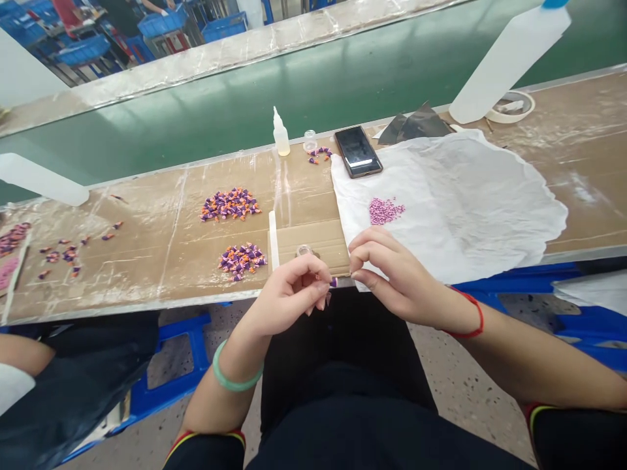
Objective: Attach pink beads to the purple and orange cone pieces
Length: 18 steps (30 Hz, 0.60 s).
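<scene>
While the left hand pinches a small purple-and-orange piece, right hand just beside it, curled narrow

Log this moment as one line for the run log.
Left hand: pinching small purple-and-orange piece | Right hand: fingertips curled beside it, nothing visible held | Nearby: flat brown cardboard sheet

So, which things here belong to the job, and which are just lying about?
Seems in use: tiny purple-and-orange piece by the left hand; right hand; heaped purple-and-orange pieces; pink granules; crinkled white paper.
Lying about: black smartphone; translucent plastic dropper bottle; beige tape roll.
</scene>
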Motion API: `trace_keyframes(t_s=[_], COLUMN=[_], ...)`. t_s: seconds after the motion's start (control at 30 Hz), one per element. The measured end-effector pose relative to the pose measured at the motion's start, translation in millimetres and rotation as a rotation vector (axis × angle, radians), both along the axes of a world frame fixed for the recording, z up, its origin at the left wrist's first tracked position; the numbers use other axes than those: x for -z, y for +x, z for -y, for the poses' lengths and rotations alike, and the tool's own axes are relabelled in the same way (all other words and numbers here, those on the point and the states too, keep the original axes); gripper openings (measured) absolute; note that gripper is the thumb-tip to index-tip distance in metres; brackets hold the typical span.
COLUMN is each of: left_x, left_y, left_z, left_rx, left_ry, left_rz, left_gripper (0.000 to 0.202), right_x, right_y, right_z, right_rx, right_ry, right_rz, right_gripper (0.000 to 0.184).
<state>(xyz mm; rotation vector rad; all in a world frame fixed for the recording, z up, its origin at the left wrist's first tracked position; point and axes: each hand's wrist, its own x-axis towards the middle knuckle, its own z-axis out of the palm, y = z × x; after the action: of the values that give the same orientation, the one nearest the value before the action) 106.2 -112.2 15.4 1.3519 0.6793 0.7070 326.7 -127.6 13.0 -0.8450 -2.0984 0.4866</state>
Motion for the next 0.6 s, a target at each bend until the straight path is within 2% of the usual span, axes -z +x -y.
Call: trace_keyframes(t_s=[0.13, 0.27, 0.6], left_x=[-2.2, -6.1, -6.7], left_y=[9, 15, 20], left_z=[5, 8, 8], left_rx=[-0.02, -0.059, -0.137], left_ry=[-0.011, -0.014, 0.113], left_rz=[-0.008, -0.019, -0.17], left_gripper=[0.025, 0.028, 0.021], right_x=[-8.7, -13.4, -12.1], right_y=[-3, -4, -6], right_z=[3, 5, 6], right_rx=[-0.047, -0.034, 0.021], right_ry=[-0.015, 0.038, 0.203], right_rz=[0.006, 0.053, 0.215], right_gripper=[0.016, 0.018, 0.02])
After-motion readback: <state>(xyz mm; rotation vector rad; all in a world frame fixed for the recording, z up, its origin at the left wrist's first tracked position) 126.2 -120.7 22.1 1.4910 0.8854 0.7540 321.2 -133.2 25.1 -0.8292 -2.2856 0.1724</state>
